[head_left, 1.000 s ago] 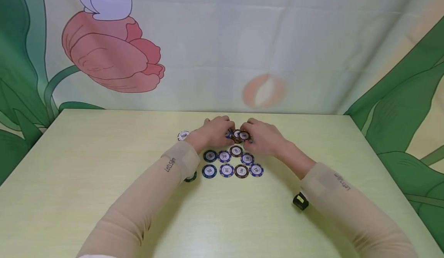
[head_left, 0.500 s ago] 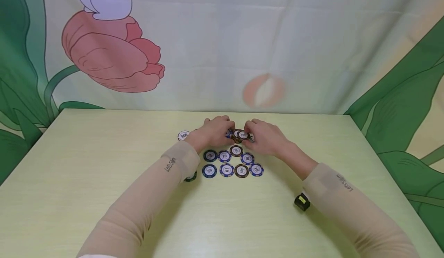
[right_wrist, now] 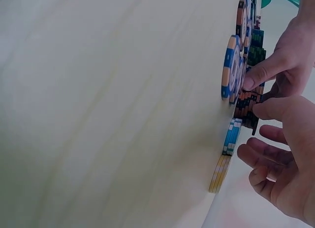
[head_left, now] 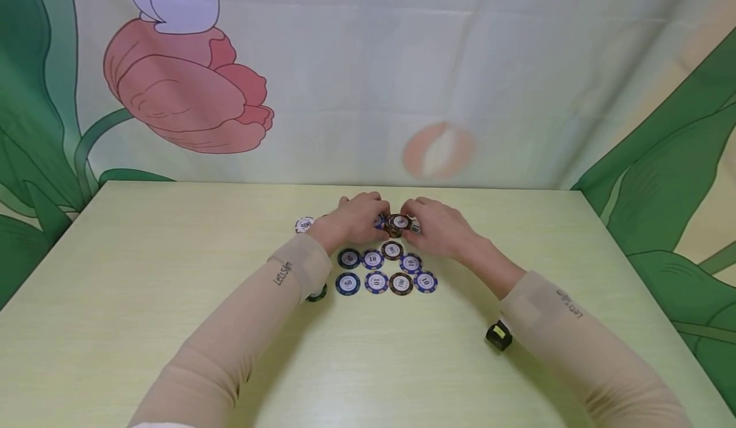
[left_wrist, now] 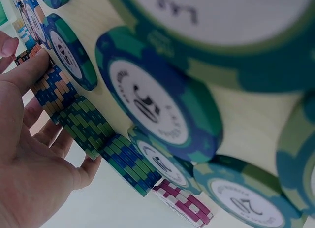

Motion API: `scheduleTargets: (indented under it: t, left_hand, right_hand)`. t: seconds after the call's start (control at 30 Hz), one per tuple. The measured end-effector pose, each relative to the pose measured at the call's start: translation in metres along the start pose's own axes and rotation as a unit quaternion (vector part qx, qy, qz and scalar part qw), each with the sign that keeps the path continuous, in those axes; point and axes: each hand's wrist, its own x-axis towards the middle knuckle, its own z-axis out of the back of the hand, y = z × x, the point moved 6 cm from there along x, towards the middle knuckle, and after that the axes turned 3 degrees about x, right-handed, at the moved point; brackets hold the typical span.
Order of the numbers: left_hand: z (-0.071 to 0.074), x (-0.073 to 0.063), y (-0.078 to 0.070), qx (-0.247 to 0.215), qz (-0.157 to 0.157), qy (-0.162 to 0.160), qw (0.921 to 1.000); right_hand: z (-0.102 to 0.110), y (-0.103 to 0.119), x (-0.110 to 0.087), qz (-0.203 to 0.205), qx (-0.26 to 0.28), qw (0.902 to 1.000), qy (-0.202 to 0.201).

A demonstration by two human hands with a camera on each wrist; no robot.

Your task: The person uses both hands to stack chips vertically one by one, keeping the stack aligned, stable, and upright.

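Near the back of the table, a stack of black-and-orange poker chips [head_left: 399,221] stands between both hands. My right hand [head_left: 439,228] pinches this stack near its top between thumb and fingers, as the right wrist view also shows the orange-edged chips [right_wrist: 248,109]. From the other side my left hand [head_left: 359,219] holds the stacks, its thumb in front and fingers behind. In the left wrist view that thumb lies by the blue-and-orange stack [left_wrist: 55,90], with fingers behind the green stack [left_wrist: 86,125]. Parts of the row are hidden by my hands.
Several loose chips [head_left: 376,282] lie flat in front of the stacks. A white chip [head_left: 305,225] shows at the row's left end. Light-blue [right_wrist: 231,137] and yellow [right_wrist: 219,174] stacks stand beyond my right hand. A small black object [head_left: 499,336] sits by the right cuff.
The uppermost black-and-orange chip has slid left, more squarely onto its stack. My right hand shifted slightly right, then a little left again. My left hand stayed in place.
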Motion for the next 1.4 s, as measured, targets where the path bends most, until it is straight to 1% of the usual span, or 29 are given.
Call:
scheduleTargets:
  t: [0.13,0.3,0.57,0.87,1.2,1.4]
  left_hand:
    - [-0.0001,-0.0001,0.0003,0.000,0.000,-0.001,1.0000]
    - [0.0008,-0.0011,-0.0002,-0.001,-0.001,-0.001,1.0000]
    - [0.0016,-0.0016,-0.0012,-0.004,-0.001,-0.001,1.0000]
    - [0.0016,-0.0019,-0.0018,-0.001,0.002,0.002,1.0000]
    - [0.0017,-0.0015,-0.0017,-0.001,-0.001,-0.002,1.0000]
    - [0.0008,-0.0008,-0.0005,-0.002,-0.003,-0.005,1.0000]
  right_hand:
    - [0.0026,-0.0010,-0.0009,0.000,0.012,0.9999,-0.009]
    - [0.0021,-0.0007,0.0006,0.002,0.020,0.9998,-0.004]
    - [-0.0008,0.0015,0.0027,0.015,0.009,0.9998,-0.007]
    - [-0.0010,0.0049,0.0025,0.015,0.008,0.9998,-0.005]
    - [-0.0022,0.0055,0.0028,0.010,0.004,0.9999,-0.006]
    - [-0.0022,0.0050,-0.0001,-0.005,-0.001,0.9999,-0.010]
